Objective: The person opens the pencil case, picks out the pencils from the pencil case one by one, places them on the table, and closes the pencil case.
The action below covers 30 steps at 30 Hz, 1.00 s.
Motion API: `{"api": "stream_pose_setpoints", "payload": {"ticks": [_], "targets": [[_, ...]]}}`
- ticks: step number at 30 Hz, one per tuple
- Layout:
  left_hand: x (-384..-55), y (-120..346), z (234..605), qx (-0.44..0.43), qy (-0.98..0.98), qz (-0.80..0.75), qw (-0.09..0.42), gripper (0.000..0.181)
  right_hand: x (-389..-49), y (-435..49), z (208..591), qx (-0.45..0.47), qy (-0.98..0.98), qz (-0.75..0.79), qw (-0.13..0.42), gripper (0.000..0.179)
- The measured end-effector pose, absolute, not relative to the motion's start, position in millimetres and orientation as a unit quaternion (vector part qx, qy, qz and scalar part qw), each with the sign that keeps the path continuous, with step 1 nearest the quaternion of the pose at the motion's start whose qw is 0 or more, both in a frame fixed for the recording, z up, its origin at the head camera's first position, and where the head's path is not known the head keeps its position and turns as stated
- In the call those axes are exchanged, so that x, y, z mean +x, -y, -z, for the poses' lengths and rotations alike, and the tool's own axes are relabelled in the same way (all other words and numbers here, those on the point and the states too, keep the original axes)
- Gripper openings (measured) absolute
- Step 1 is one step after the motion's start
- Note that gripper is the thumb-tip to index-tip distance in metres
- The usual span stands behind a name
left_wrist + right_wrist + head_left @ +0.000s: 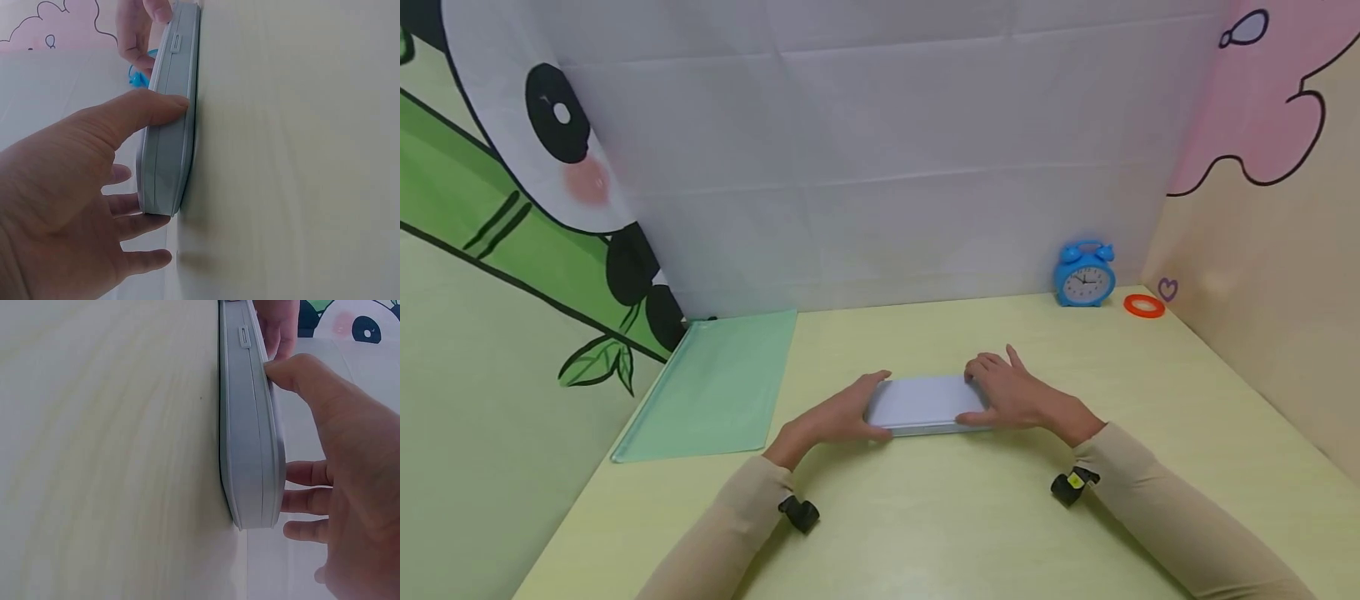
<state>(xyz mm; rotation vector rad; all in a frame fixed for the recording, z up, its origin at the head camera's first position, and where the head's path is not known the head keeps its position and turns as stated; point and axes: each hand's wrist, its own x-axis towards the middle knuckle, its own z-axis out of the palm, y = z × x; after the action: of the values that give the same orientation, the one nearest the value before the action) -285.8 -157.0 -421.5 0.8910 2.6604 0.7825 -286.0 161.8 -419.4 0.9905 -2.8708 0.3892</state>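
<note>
A flat, pale grey case (925, 402) lies on the table between both hands. In the left wrist view the case (169, 137) has a seam along its side and a small latch. My left hand (848, 410) holds its left end, thumb across the near side and fingers spread around the end and back. At the other end my right hand (1011, 393) grips it, the thumb at the upper near edge and the other fingers toward the far edge. The right wrist view has the right hand (350, 456) beside the case (250, 444), with its fingertips partly hidden behind it.
A translucent green mat (722, 383) lies on the table's left side. At the back right stand a blue alarm clock (1084, 275) and a red-orange ring (1144, 306). A white cloth with cartoon figures (887, 150) hangs behind the pale wooden table (925, 517).
</note>
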Motion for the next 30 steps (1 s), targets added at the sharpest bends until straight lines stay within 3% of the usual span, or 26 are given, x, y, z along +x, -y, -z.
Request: {"api": "stream_pose_setpoints", "payload": {"ticks": [17, 30], "targets": [[-292.4, 156.1, 426.2, 0.278, -0.926, -0.223, 0.124, 0.11, -286.1, -162.4, 416.7, 0.32, 0.939, -0.13, 0.008, 0.079], [-297.2, 152.3, 425.3, 0.295, -0.918, -0.236, 0.123, 0.108, -285.7, -161.0, 416.9, 0.318, 0.936, -0.151, -0.011, 0.09]]}}
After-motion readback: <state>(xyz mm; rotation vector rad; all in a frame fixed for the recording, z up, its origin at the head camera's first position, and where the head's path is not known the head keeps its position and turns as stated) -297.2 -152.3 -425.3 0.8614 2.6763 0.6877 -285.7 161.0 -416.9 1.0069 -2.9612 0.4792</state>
